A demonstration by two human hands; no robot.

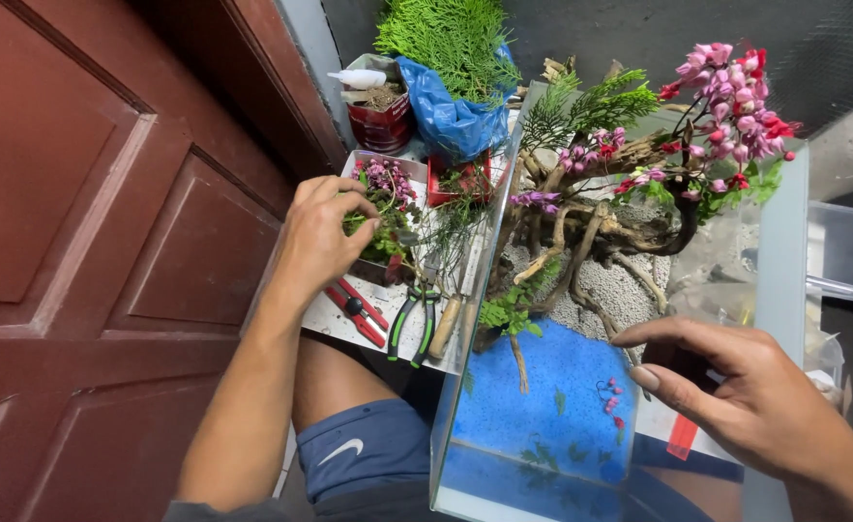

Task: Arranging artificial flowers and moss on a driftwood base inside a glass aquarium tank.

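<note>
My left hand (320, 232) reaches into a small tray of green sprigs and pink-purple flowers (385, 188), fingers curled around a green sprig. My right hand (736, 387) hovers at the near right of a glass tank (446, 416), fingers loosely apart and holding nothing. Inside the tank lie blue sand (562, 387), grey gravel (620, 285), branching driftwood (591, 217) and green sprigs. Pink and red blossoms (731, 97) hang on the wood at the far right.
On a white board left of the tank lie red-handled cutters (359, 311), green-handled pliers (410, 321) and a wooden-handled tool (444, 327). Behind stand a red cup (380, 116) and a blue bag of green foliage (451, 58). A brown door (107, 242) fills the left; a clear container (847, 251) sits right.
</note>
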